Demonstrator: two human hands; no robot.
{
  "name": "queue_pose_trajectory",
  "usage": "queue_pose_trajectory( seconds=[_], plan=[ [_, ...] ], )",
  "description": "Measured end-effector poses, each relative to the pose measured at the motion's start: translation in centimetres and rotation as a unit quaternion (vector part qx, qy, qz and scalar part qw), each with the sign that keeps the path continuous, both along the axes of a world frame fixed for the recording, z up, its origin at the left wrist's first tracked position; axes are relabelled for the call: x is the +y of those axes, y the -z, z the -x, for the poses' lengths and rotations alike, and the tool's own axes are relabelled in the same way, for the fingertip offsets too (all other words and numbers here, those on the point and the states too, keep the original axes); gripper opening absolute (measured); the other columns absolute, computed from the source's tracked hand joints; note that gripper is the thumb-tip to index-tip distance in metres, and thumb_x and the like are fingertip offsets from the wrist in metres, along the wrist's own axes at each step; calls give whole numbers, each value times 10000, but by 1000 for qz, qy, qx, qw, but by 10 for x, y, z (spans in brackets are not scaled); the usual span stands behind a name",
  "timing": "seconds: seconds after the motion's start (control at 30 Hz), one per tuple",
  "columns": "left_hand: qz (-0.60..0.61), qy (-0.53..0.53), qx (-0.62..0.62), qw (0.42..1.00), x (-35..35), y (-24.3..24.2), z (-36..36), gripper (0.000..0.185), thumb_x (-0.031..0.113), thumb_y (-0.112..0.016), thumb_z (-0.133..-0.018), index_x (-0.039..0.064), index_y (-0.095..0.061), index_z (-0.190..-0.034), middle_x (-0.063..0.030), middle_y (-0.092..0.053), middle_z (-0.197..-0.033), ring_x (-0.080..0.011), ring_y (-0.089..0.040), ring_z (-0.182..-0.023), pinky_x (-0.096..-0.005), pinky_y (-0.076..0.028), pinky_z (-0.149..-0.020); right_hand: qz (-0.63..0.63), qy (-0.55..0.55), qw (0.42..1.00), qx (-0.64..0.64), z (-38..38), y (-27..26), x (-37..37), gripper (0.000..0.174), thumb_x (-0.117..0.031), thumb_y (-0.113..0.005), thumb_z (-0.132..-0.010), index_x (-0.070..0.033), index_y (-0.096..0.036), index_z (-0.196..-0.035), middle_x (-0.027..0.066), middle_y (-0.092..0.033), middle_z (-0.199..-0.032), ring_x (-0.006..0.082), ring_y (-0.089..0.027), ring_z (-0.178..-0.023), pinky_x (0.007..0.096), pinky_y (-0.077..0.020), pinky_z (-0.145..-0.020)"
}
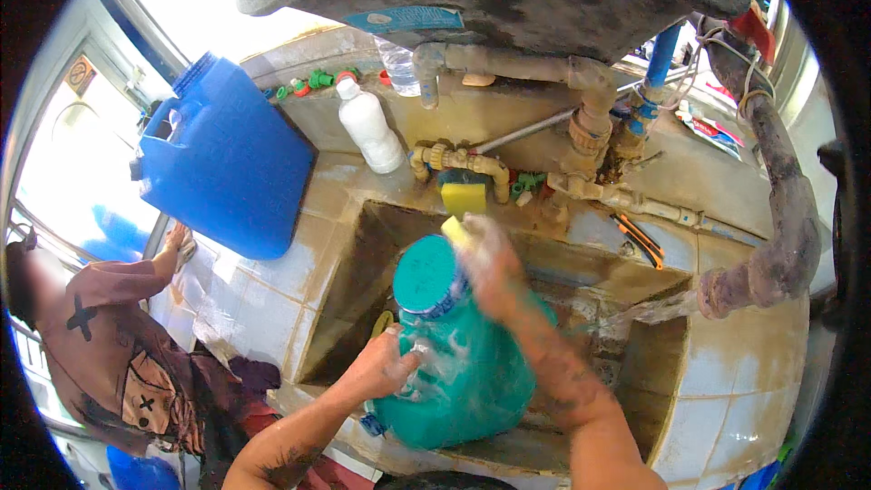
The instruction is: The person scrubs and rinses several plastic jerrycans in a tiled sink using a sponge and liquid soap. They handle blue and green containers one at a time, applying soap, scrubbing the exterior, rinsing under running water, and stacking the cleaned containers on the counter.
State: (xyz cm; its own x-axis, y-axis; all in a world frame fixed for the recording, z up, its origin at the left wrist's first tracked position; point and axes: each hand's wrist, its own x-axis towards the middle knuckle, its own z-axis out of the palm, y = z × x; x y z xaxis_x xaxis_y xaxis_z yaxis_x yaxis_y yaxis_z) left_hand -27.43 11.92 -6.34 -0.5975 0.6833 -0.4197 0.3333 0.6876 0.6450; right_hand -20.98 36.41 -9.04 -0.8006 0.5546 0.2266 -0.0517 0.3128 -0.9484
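A green plastic jerrycan (469, 381) with a green screw cap (425, 274) stands tilted in a tiled sink basin, with soap suds on its side. My left hand (391, 364) grips it at its handle, below the cap. In my right hand (486, 262), blurred, is a yellow sponge (456, 231) beside the cap. Another yellow sponge (464, 198) lies on the basin's back edge, near the brass-coloured pipe fittings. From a wide grey pipe (735, 292) at the right, water pours into the basin (340, 286).
A large blue jerrycan (228, 163) and a white bottle (371, 126) stand on the tiles behind left. An orange and black utility knife (638, 241) lies behind right. A dark tub (503, 7) overhangs the back. At the far left a person (116, 340) reaches towards the tiled counter.
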Motion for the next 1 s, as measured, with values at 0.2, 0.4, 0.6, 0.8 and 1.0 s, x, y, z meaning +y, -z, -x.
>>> queue_pose_trajectory(
  seconds=[0.2, 0.4, 0.6, 0.8, 1.0],
  plan=[
    [22, 40, 48, 998, -18, -16, 29, 423, 206, -629, -865, -27, -610, -1218, -286, -683, -1062, -458, -662, -1018, -492, -514, -903, 275, -104, 937, -189, -48, 122, 37, 464, -310, -435, -1047, 30, -606, -1312, 200, -644, -1309, 326, -591, -1217, 405, -413, -1084],
    [16, 23, 23, 999, 2, -14, 5, 473, 234, -651, -868, -36, -572, -1248, -326, -647, -1137, -495, -621, -1087, -520, -495, -945, 109, -200, 966, -118, 25, 31, 46, 443, -264, -456, -1050, -7, -575, -1390, 168, -618, -1369, 272, -573, -1253, 383, -411, -1103],
    [-51, 65, 84, 993, 5, 11, 16, 517, 270, -665, -876, -78, -559, -1244, -350, -649, -1119, -489, -636, -1053, -509, -510, -921, 1, -141, 928, -344, -71, 244, 94, 439, -319, -447, -1036, -19, -627, -1300, 170, -618, -1366, 240, -585, -1227, 404, -441, -1047],
    [-22, 80, 91, 992, 11, -4, -4, 538, 272, -653, -856, -139, -531, -1181, -385, -640, -1068, -524, -630, -1037, -545, -514, -896, -132, 108, 984, -54, -29, 71, 14, 406, -281, -605, -940, -86, -612, -1296, 221, -610, -1258, 434, -533, -1227, 500, -396, -1105],
    [-77, 108, 133, 982, 12, 25, -3, 474, 262, -682, -834, -130, -569, -1075, -369, -651, -959, -497, -668, -932, -543, -533, -813, -401, 13, 910, 98, -78, 4, -45, 121, -157, -710, -803, -61, -710, -876, 179, -667, -1044, 383, -639, -996, 478, -522, -904]
  ],
)
